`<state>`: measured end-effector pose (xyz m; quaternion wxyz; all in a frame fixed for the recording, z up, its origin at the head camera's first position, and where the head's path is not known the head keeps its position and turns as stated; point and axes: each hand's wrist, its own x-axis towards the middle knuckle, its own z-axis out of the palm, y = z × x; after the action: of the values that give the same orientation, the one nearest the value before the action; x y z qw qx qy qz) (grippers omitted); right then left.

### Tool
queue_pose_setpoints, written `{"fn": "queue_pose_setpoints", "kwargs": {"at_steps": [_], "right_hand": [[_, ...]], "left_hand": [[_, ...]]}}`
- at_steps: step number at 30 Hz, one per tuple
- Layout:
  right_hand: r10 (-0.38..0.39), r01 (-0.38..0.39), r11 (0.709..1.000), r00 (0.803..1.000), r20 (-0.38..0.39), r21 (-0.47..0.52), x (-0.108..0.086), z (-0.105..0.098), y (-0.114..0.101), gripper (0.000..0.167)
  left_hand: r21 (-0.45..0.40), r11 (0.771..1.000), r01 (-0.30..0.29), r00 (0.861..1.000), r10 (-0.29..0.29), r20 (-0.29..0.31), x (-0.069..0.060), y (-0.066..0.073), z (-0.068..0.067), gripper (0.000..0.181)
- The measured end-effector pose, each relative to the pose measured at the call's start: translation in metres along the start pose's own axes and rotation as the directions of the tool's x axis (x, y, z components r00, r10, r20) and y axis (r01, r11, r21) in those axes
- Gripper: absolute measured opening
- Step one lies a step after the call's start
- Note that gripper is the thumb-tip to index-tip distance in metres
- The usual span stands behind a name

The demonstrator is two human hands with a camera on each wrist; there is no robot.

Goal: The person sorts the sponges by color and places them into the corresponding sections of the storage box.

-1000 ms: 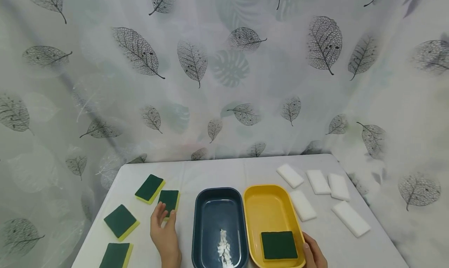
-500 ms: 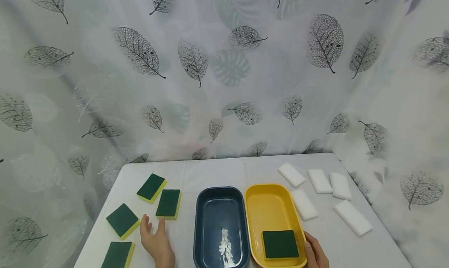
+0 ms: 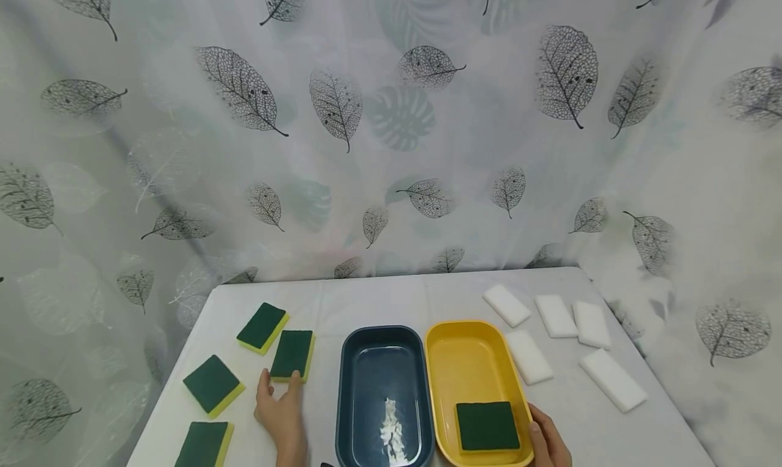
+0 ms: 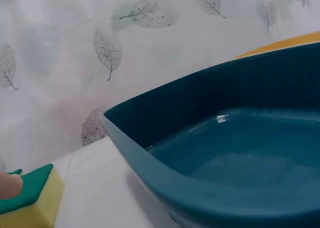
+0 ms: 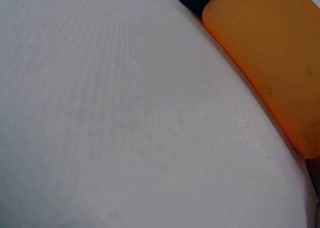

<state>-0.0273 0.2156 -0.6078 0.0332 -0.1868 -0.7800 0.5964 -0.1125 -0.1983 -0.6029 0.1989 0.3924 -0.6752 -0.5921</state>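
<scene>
In the head view my left hand [image 3: 281,416] is at the near edge of a green-and-yellow sponge [image 3: 293,353], thumb and fingers apart. The left wrist view shows a fingertip [image 4: 10,186] over the green top of a sponge [image 4: 42,198]. My right hand [image 3: 548,436] holds the right side of the yellow tray [image 3: 470,338], near its front corner. One green sponge [image 3: 487,426] lies in that tray. The tray's outer wall [image 5: 270,63] fills the upper right of the right wrist view.
A dark blue tray [image 3: 380,372] with white scraps [image 3: 392,433] stands left of the yellow one. Other green sponges [image 3: 214,384] lie at the left. Several white-topped sponges [image 3: 613,380] lie to the right. A leaf-patterned curtain [image 3: 391,148] hangs behind the table.
My left hand first drew back from the sponge toward the front left, then moved forward and right to its near edge. My right hand has stayed on the yellow tray.
</scene>
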Motion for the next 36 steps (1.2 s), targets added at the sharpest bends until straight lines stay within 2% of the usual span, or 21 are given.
{"fn": "queue_pose_setpoints", "kwargs": {"at_steps": [3, 10, 15, 20, 27, 31, 36], "right_hand": [[-0.008, 0.008, 1.0, 1.0, -0.005, -0.001, 0.0, 0.0, -0.001, 0.059], [0.0, 0.0, 1.0, 1.0, -0.006, 0.017, 0.0, 0.0, 0.0, 0.062], [0.002, -0.002, 1.0, 1.0, 0.001, 0.005, 0.0, 0.0, 0.001, 0.064], [0.02, -0.02, 1.0, 1.0, 0.007, -0.013, -0.001, 0.0, 0.0, 0.063], [0.033, -0.033, 0.999, 0.999, 0.003, -0.019, 0.001, -0.002, 0.001, 0.069], [0.045, -0.045, 0.999, 0.999, -0.002, 0.002, 0.002, -0.002, 0.002, 0.068], [0.053, -0.053, 0.998, 0.999, 0.011, 0.015, 0.002, -0.002, 0.001, 0.068]], "left_hand": [[0.08, 0.996, -0.033, 0.999, 0.032, 0.009, 0.002, -0.003, 0.004, 0.079], [0.208, 0.972, -0.11, 0.993, 0.118, -0.024, 0.005, -0.003, 0.009, 0.077], [0.25, 0.958, -0.144, 0.988, 0.155, -0.023, 0.006, -0.003, 0.011, 0.075], [0.237, 0.958, -0.16, 0.985, 0.172, -0.027, 0.002, -0.002, 0.011, 0.074], [0.19, 0.959, -0.209, 0.972, 0.224, -0.065, -0.003, -0.006, 0.014, 0.07], [0.149, 0.971, -0.188, 0.978, 0.199, -0.063, -0.006, -0.004, 0.011, 0.061], [0.049, 0.98, -0.193, 0.979, 0.196, -0.055, -0.009, 0.001, 0.001, 0.055]]}}
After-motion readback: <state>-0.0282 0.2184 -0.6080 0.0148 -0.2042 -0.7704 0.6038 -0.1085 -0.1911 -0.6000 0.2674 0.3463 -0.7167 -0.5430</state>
